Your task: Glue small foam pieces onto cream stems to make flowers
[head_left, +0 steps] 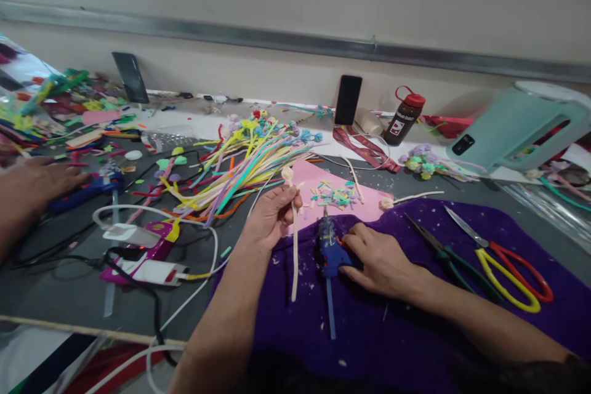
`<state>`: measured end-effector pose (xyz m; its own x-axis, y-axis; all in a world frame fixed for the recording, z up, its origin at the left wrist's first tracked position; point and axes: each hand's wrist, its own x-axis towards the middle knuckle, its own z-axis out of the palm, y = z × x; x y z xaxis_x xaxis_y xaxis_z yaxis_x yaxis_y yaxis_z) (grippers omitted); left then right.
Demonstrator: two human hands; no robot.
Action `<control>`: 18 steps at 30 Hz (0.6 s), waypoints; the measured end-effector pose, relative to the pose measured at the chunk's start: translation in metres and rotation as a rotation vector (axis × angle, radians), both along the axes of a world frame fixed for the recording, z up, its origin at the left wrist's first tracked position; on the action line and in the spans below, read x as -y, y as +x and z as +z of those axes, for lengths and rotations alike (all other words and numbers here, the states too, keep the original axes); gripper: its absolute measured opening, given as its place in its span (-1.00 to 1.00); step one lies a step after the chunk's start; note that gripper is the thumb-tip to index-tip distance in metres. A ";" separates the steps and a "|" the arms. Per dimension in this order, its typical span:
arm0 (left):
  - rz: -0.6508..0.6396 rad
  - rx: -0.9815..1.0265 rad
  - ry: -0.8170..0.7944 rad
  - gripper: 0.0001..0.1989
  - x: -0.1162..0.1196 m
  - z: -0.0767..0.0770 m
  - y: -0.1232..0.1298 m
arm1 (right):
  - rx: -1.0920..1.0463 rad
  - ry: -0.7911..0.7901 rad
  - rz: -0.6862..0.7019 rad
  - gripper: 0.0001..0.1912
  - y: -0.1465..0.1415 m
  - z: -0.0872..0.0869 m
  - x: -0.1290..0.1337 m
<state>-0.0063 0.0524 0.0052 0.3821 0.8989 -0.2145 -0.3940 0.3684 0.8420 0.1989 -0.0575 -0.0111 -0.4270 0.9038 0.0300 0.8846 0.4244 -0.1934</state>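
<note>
My left hand (277,212) pinches a cream pipe-cleaner flower (287,175), whose long stem (295,258) hangs down below the fingers. Close beside it, my right hand (376,258) is closed around the handle of a blue glue gun (331,252). The gun's nozzle points away from me, and a glue stick (330,311) juts from its back end. Beyond the nozzle, short pastel pipe-cleaner bits (339,194) are scattered on a pink sheet (307,175). Another cream flower (386,203) with a stem lies at the sheet's right edge.
Pliers (443,252) and red-yellow scissors (508,271) lie right on purple cloth (295,332). Bundled pipe-cleaner flowers (249,166) and a power strip (133,265) with cables sit left. Another person's hand (41,181) rests by a second glue gun (92,188). A bottle (404,117) and kettle (517,129) stand behind.
</note>
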 end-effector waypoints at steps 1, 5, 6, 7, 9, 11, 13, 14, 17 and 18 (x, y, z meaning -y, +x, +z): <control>0.002 0.005 -0.003 -0.77 0.000 0.000 0.000 | 0.023 -0.007 0.008 -0.66 -0.002 -0.004 0.001; -0.027 -0.008 -0.017 -0.77 0.001 0.000 0.002 | 0.064 -0.029 0.006 -0.62 -0.004 -0.014 0.003; -0.038 -0.014 -0.019 -0.77 0.001 -0.001 0.002 | 0.068 -0.035 0.009 -0.61 -0.003 -0.015 0.003; -0.054 -0.021 -0.018 -0.77 0.002 -0.001 0.003 | 0.070 -0.041 0.014 -0.60 -0.002 -0.016 0.003; -0.076 -0.031 -0.004 -0.77 0.003 -0.002 0.004 | 0.065 -0.049 0.031 -0.58 0.000 -0.016 0.003; -0.087 -0.032 0.016 -0.78 0.004 -0.003 0.006 | 0.039 -0.042 0.047 -0.53 0.003 -0.011 0.003; -0.097 -0.032 0.028 -0.78 0.006 -0.002 0.009 | -0.027 -0.022 0.056 -0.54 0.006 -0.002 0.000; -0.110 -0.031 0.028 -0.79 0.008 -0.002 0.010 | -0.083 -0.015 0.061 -0.57 0.008 0.005 -0.002; -0.170 -0.031 0.017 -0.78 0.012 -0.002 0.014 | -0.330 -0.029 0.076 -0.76 0.009 0.026 -0.013; -0.192 -0.029 0.010 -0.78 0.013 -0.003 0.015 | -0.422 -0.033 0.069 -0.81 0.008 0.033 -0.018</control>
<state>0.0087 0.0395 0.0021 0.5404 0.8123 -0.2193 -0.2925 0.4258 0.8563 0.2069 -0.0392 0.0219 -0.4432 0.8769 0.1862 0.6947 0.4672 -0.5469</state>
